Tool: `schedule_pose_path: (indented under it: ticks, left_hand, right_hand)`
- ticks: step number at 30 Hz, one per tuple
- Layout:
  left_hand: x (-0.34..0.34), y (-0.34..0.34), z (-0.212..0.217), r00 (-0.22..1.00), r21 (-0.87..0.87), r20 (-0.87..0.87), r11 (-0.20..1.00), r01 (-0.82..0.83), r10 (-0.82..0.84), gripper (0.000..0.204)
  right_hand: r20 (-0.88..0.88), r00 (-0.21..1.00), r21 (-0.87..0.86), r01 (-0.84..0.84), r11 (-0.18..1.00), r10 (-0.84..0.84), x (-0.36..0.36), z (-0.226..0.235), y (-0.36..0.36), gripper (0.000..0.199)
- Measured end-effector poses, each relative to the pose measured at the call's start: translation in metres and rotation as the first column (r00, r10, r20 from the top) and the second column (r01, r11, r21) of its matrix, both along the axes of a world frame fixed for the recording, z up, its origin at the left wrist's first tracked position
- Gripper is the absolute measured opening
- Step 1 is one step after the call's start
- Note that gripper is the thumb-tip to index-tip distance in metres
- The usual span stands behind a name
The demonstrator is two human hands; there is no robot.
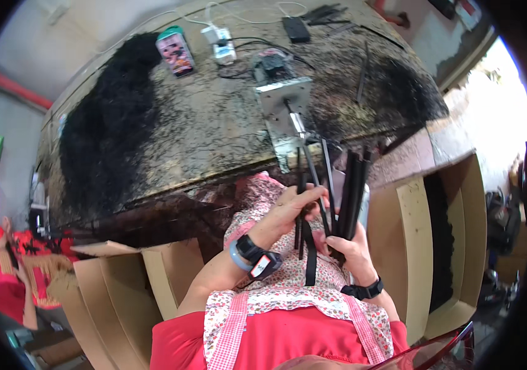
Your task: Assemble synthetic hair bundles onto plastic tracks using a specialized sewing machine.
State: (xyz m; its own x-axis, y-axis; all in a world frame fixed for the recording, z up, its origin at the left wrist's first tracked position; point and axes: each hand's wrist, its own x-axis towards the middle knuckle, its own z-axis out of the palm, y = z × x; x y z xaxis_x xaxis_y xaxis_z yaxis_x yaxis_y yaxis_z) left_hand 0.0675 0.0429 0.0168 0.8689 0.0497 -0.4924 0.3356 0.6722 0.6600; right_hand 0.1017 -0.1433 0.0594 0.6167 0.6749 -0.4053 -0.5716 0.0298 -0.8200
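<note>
Fine black debris litters the worktable (201, 132), whose pale, stained top bends across the upper half of the view. A broad black fibrous heap (106, 120) covers its left side, and near it stand a pink container with a green top (176, 52) and a white power strip (223, 50) with cables. Toward the middle, a dust-caked motor (272, 66) sits behind a metal bracket (279, 105), and a silver spindle (298, 125) points toward the person. Open cardboard boxes flank the lap: the left carton (115, 296) below the table edge, the right carton (412, 246) with black material inside. Farther left, another person in red (7, 290) is partly visible.

Thin black rods (301, 169) lie between the spindle and the left hand (298, 205), whose fingers are closed around them; one reaches up to the spindle's lower end, though whether it enters cannot be told. Just beside it, the right hand (351, 250) is wrapped around the lower part of a bundle of black rods (351, 194), which stands nearly upright above its grip. The two hands are close together, over a flowered apron (282, 271).
</note>
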Motion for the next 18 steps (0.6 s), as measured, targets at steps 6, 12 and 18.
schedule_pose_path:
  ticks: [6, 12, 18]
  left_hand:
    - [0.013, 0.003, -0.010, 0.996, 0.120, 0.034, 0.990, -0.081, 0.077, 0.029]
    - [0.013, 0.008, -0.015, 0.966, 0.047, -0.106, 0.972, -0.232, 0.236, 0.030]
    - [0.018, -0.002, -0.013, 0.973, 0.044, -0.063, 0.975, -0.217, 0.220, 0.035]
  right_hand:
    - [0.034, 0.999, -0.003, 0.036, 0.999, -0.036, 0.016, -0.012, 0.019, 0.056]
    - [0.144, 0.989, 0.028, -0.024, 0.999, 0.020, 0.014, -0.023, 0.015, 0.055]
    - [0.276, 0.948, -0.146, -0.118, 0.982, 0.156, -0.003, -0.028, 0.010, 0.056]
